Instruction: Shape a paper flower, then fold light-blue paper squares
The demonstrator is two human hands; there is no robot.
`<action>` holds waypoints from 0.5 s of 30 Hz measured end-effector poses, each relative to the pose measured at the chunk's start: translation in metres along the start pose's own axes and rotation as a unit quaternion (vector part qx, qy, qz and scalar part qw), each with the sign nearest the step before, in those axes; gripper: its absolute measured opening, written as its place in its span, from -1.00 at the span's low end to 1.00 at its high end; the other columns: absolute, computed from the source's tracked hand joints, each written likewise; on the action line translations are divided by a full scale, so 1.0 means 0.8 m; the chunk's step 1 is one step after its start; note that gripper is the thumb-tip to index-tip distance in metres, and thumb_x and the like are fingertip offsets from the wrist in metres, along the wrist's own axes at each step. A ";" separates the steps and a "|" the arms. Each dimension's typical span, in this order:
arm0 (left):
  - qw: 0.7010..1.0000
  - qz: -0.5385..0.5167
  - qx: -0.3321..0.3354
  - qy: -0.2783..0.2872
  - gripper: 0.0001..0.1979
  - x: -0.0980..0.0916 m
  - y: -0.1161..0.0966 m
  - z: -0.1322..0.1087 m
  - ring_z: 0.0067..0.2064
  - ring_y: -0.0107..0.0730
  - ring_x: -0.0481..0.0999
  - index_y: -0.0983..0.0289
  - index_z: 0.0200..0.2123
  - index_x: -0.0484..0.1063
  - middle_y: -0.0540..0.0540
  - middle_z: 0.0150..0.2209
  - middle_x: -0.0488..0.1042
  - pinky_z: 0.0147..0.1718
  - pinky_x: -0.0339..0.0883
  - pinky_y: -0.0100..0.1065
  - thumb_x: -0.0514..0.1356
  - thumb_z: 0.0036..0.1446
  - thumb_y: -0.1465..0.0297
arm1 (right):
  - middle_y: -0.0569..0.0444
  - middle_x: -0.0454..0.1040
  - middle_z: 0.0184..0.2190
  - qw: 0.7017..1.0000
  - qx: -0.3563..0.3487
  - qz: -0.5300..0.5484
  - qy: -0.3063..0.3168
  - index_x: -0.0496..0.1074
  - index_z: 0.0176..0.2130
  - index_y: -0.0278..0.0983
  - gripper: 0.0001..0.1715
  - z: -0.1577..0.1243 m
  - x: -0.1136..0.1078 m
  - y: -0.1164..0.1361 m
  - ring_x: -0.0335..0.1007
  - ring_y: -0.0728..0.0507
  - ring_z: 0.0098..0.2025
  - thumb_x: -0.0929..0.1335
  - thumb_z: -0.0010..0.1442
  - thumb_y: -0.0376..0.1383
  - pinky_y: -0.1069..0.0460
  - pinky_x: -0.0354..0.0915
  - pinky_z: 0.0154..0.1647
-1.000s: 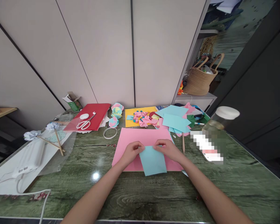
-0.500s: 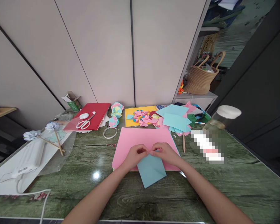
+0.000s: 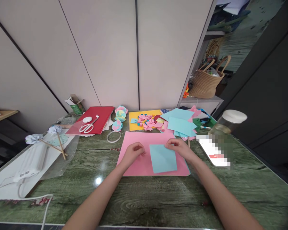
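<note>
My right hand [image 3: 179, 148] pinches the top right corner of a light blue square of paper [image 3: 163, 161] between thumb and fingers. The square hangs over a stack of large pink sheets [image 3: 133, 167]. My left hand [image 3: 134, 153] is off the square, to its left above the pink sheets. Its fingers are loosely curled and apart, with nothing seen in them. Beyond the pink stack lies a yellow sheet [image 3: 133, 126] with small folded pink pieces [image 3: 148, 123] on it. More light blue papers [image 3: 180, 123] are piled at the right behind my right hand.
White scissors [image 3: 86, 128] rest on red sheets [image 3: 102, 118] at the back left, near paper flowers [image 3: 120, 115] and a tape ring [image 3: 113, 136]. A white power bank [image 3: 31, 163] with a cable lies left. To the right are a phone [image 3: 212, 151] and a lidded jar [image 3: 227, 123].
My left hand has let go of the blue square and moved slightly left. My right hand has shifted right with the square, which has turned upright and now lies over the pink sheets.
</note>
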State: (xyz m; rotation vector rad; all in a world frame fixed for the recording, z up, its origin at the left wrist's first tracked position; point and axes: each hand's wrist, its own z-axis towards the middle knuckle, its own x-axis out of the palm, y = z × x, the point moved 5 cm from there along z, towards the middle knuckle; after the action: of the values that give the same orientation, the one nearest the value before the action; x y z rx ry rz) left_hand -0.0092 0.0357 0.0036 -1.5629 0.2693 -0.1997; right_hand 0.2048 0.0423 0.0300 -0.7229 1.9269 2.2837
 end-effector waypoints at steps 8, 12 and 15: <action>1.000 -0.025 -0.009 -0.007 -0.79 0.017 -0.003 -0.008 -0.33 -0.42 0.38 0.29 -0.38 0.40 0.03 -0.37 0.42 -0.37 0.20 -0.44 0.21 -0.07 0.28 | 0.12 0.36 -0.53 0.999 0.006 0.026 0.035 0.37 -0.52 -0.30 -0.73 -0.004 0.034 0.007 0.22 -0.03 -0.44 0.32 0.02 -0.14 0.09 0.11 -0.42; 1.000 0.010 -0.010 0.001 -0.81 0.024 0.007 -0.009 -0.40 -0.43 0.34 0.32 -0.42 0.42 0.02 -0.45 0.40 -0.43 0.18 -0.44 0.24 -0.12 0.31 | 0.10 0.43 -0.46 0.998 0.004 -0.025 0.055 0.41 -0.46 -0.29 -0.78 -0.007 0.045 0.012 0.28 -0.06 -0.37 0.29 0.05 -0.18 0.07 0.15 -0.35; 0.999 0.049 -0.002 0.022 -0.82 0.030 0.012 -0.010 -0.41 -0.42 0.34 0.32 -0.41 0.44 0.04 -0.44 0.43 -0.43 0.18 -0.43 0.21 -0.09 0.32 | 0.10 0.47 -0.38 0.995 -0.001 -0.063 0.072 0.44 -0.39 -0.26 -0.85 -0.011 0.050 0.018 0.32 -0.07 -0.31 0.30 0.03 -0.26 0.06 0.16 -0.27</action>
State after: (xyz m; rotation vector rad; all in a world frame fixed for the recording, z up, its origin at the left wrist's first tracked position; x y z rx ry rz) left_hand 0.0106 0.0212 -0.0067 -1.5472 0.3806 -0.1573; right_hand 0.1672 0.0210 0.0265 -1.0056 1.8748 2.2148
